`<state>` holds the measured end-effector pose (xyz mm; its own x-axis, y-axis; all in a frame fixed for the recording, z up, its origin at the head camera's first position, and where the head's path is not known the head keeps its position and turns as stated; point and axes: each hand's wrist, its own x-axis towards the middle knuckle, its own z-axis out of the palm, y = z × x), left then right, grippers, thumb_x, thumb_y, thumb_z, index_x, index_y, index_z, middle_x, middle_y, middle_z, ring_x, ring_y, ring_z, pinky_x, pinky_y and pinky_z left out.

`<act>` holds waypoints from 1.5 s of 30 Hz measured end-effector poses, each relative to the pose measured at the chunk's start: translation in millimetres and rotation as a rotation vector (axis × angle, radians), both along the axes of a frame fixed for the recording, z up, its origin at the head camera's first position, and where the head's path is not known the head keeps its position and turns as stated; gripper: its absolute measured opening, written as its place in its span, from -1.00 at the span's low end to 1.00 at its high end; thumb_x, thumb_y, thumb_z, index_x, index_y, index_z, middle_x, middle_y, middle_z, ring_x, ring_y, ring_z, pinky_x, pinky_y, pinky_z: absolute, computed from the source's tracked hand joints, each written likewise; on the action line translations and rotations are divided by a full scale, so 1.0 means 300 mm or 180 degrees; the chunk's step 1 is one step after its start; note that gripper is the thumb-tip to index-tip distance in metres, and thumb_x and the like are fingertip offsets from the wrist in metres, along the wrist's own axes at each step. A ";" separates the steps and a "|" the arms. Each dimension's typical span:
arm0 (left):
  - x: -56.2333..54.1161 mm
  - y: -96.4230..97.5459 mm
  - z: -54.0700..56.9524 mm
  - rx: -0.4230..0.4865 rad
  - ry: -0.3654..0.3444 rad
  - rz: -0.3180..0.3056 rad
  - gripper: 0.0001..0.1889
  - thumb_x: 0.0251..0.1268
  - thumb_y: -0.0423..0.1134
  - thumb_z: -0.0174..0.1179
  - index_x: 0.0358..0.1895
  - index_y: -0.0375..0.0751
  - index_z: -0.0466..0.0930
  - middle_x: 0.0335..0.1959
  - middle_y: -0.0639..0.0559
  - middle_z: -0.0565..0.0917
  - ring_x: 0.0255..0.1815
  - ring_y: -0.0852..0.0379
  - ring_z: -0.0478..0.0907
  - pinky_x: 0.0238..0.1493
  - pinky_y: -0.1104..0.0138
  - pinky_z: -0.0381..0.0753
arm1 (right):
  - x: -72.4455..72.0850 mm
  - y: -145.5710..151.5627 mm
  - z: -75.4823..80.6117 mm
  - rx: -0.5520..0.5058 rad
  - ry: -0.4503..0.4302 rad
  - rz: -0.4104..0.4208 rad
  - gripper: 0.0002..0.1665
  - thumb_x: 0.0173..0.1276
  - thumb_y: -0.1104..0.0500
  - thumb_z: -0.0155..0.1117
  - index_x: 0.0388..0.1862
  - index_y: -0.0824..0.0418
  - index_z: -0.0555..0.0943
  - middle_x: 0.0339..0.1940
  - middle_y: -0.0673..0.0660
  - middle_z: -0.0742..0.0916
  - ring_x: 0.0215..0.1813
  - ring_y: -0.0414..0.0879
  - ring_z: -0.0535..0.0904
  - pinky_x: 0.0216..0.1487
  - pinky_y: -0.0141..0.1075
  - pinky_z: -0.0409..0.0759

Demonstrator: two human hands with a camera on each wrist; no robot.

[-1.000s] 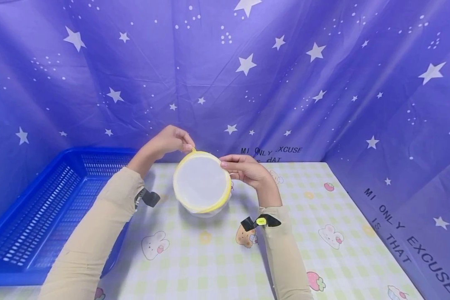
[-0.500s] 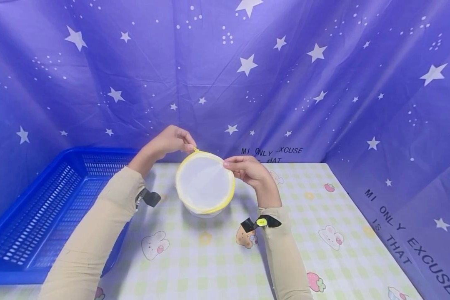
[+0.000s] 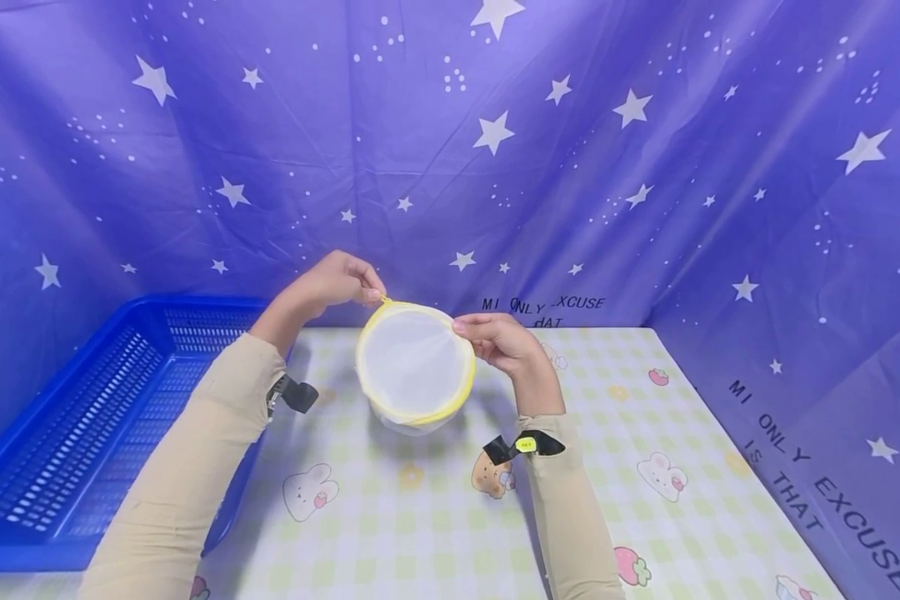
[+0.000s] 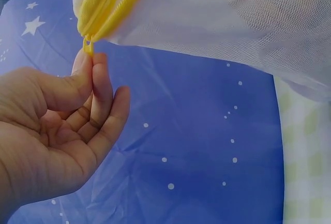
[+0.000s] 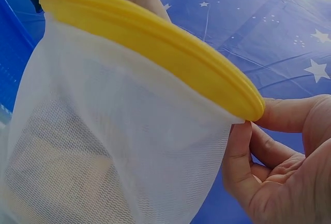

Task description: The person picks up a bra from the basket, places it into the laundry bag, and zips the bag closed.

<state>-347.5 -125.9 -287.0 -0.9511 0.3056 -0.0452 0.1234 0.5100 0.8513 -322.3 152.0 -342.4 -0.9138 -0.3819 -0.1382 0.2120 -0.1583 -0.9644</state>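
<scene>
A round white mesh laundry bag (image 3: 417,362) with a yellow zipper band (image 5: 155,43) hangs between my two hands over the table. At its far left edge my left hand (image 3: 342,279) pinches the yellow zipper pull (image 4: 88,45) between thumb and index finger. My right hand (image 3: 501,339) pinches the bag's rim on the right, thumb on the yellow band and a finger under it. The flat top faces the head camera, while the mesh side hangs below. Through the mesh in the right wrist view, a pale beige patch shows; what it is I cannot tell.
A blue plastic basket (image 3: 131,533) with slotted walls stands at the left, partly behind the left sleeve (image 3: 187,450). A checked tablecloth (image 3: 390,533) with cartoon prints covers the table. A purple starry curtain (image 3: 420,150) closes off the back and right.
The bag has shifted slightly to the right, together with my right hand. My left hand stays nearly in place on the zipper pull, and both grips are kept.
</scene>
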 end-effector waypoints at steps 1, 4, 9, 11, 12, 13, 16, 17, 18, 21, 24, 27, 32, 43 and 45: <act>0.002 -0.002 0.001 -0.0009 -0.0001 0.0002 -0.93 0.32 -0.44 0.26 -0.22 -0.39 0.70 -0.48 0.08 0.70 -0.30 0.13 0.60 0.10 0.13 0.59 | 0.000 0.002 -0.001 -0.0006 0.0002 0.0004 -0.57 0.42 0.50 0.08 -0.45 0.13 0.75 -0.48 0.02 0.78 -0.48 -0.25 0.69 -0.36 -0.50 0.66; 0.003 -0.003 -0.001 -0.0024 -0.0018 0.0029 -0.93 0.32 -0.44 0.27 -0.21 -0.38 0.70 -0.51 0.09 0.69 -0.28 0.11 0.58 0.09 0.16 0.59 | -0.002 0.005 -0.006 0.0020 0.0001 0.0049 -0.59 0.43 0.49 0.09 -0.43 0.13 0.75 -0.46 0.01 0.78 -0.45 -0.25 0.70 -0.33 -0.49 0.68; 0.011 -0.002 0.002 -0.0020 -0.0009 0.0021 -0.91 0.32 -0.43 0.28 -0.19 -0.40 0.70 -0.51 0.11 0.69 -0.26 0.09 0.60 0.10 0.16 0.59 | -0.008 0.003 -0.015 0.0136 0.0050 0.0194 -0.64 0.44 0.47 0.12 -0.38 0.14 0.74 -0.42 0.02 0.79 -0.42 -0.23 0.71 -0.28 -0.46 0.70; 0.014 0.001 0.006 -0.0016 0.0018 0.0000 -0.90 0.33 -0.41 0.28 -0.18 -0.41 0.70 -0.48 0.11 0.70 -0.25 0.10 0.60 0.11 0.15 0.59 | -0.010 0.004 -0.018 0.0198 0.0133 0.0292 -0.64 0.44 0.47 0.12 -0.37 0.13 0.75 -0.41 0.02 0.79 -0.39 -0.22 0.72 -0.25 -0.42 0.72; 0.014 0.003 0.008 -0.0009 0.0036 -0.0012 -0.89 0.32 -0.41 0.29 -0.19 -0.41 0.70 -0.47 0.11 0.71 -0.26 0.12 0.60 0.11 0.14 0.59 | -0.011 0.006 -0.021 0.0218 0.0190 0.0362 -0.63 0.45 0.48 0.12 -0.36 0.13 0.76 -0.39 0.02 0.80 -0.37 -0.21 0.73 -0.22 -0.39 0.74; 0.013 0.005 0.008 -0.0006 0.0056 -0.0014 -0.89 0.32 -0.41 0.29 -0.19 -0.41 0.70 -0.46 0.11 0.71 -0.24 0.12 0.59 0.11 0.14 0.59 | -0.011 0.008 -0.022 0.0254 0.0248 0.0424 -0.62 0.45 0.48 0.12 -0.36 0.12 0.76 -0.38 0.02 0.80 -0.35 -0.20 0.74 -0.20 -0.36 0.75; 0.011 0.014 0.008 0.0007 0.0110 0.0000 -0.87 0.31 -0.40 0.29 -0.18 -0.42 0.70 -0.43 0.12 0.71 -0.18 0.11 0.57 0.17 0.07 0.59 | -0.013 0.010 -0.025 0.0322 0.0396 0.0595 -0.62 0.44 0.49 0.12 -0.33 0.11 0.77 -0.37 0.02 0.80 -0.32 -0.18 0.74 -0.20 -0.32 0.77; 0.011 0.016 0.008 0.0022 0.0124 0.0008 -0.87 0.30 -0.41 0.29 -0.18 -0.43 0.70 -0.43 0.12 0.71 -0.16 0.09 0.56 0.18 0.04 0.58 | -0.013 0.009 -0.024 0.0335 0.0425 0.0628 -0.63 0.43 0.49 0.12 -0.32 0.11 0.77 -0.37 0.02 0.80 -0.32 -0.18 0.73 -0.21 -0.32 0.76; 0.010 0.019 0.006 0.0029 0.0133 0.0022 -0.86 0.30 -0.41 0.29 -0.18 -0.45 0.70 -0.43 0.11 0.71 -0.15 0.07 0.56 0.19 0.01 0.58 | -0.012 0.007 -0.024 0.0338 0.0442 0.0648 -0.64 0.43 0.48 0.13 -0.30 0.12 0.77 -0.36 0.02 0.80 -0.32 -0.17 0.73 -0.21 -0.32 0.76; 0.009 0.028 0.004 0.0023 0.0139 0.0044 -0.85 0.30 -0.41 0.30 -0.16 -0.46 0.70 -0.42 0.09 0.72 -0.13 0.05 0.57 0.22 -0.03 0.59 | -0.011 -0.002 -0.024 0.0356 0.0458 0.0612 -0.67 0.44 0.46 0.15 -0.28 0.12 0.76 -0.36 0.02 0.80 -0.32 -0.16 0.73 -0.21 -0.33 0.75; 0.011 0.037 0.004 0.0005 0.0104 0.0036 -0.84 0.31 -0.40 0.31 -0.15 -0.46 0.71 -0.42 0.08 0.73 -0.16 0.07 0.60 0.21 -0.01 0.62 | -0.009 -0.013 -0.024 0.0377 0.0458 0.0505 -0.69 0.43 0.44 0.17 -0.29 0.10 0.75 -0.36 0.02 0.80 -0.31 -0.15 0.74 -0.19 -0.33 0.76; 0.012 0.042 0.003 0.0019 0.0056 0.0028 -0.84 0.32 -0.40 0.32 -0.14 -0.45 0.70 -0.47 0.11 0.73 -0.23 0.12 0.61 0.19 0.04 0.63 | -0.006 -0.019 -0.022 0.0366 0.0425 0.0385 -0.66 0.41 0.45 0.19 -0.36 0.08 0.77 -0.39 0.00 0.80 -0.34 -0.17 0.73 -0.20 -0.35 0.75; 0.015 0.042 0.003 0.0044 -0.0004 0.0007 -0.87 0.32 -0.40 0.31 -0.16 -0.43 0.70 -0.53 0.17 0.71 -0.34 0.19 0.61 0.04 0.19 0.64 | 0.004 -0.013 -0.007 0.0216 0.0276 0.0248 -0.58 0.39 0.49 0.14 -0.45 0.08 0.77 -0.45 -0.01 0.80 -0.43 -0.23 0.69 -0.28 -0.43 0.71; 0.008 0.038 0.003 -0.0025 -0.0015 -0.0036 -0.93 0.31 -0.43 0.28 -0.22 -0.37 0.71 -0.50 0.14 0.71 -0.25 0.06 0.64 -0.14 0.33 0.61 | -0.001 0.001 -0.002 0.0080 -0.0011 0.0285 -0.57 0.43 0.47 0.06 -0.45 0.12 0.76 -0.49 -0.01 0.78 -0.47 -0.26 0.66 -0.34 -0.48 0.65; 0.008 0.033 0.007 -0.0042 0.0019 -0.0061 -0.93 0.31 -0.43 0.28 -0.23 -0.36 0.72 -0.50 0.14 0.70 -0.27 0.08 0.63 -0.13 0.33 0.60 | -0.003 0.005 -0.003 0.0068 -0.0024 0.0279 -0.56 0.44 0.48 0.04 -0.44 0.13 0.76 -0.49 0.00 0.78 -0.47 -0.26 0.67 -0.34 -0.48 0.66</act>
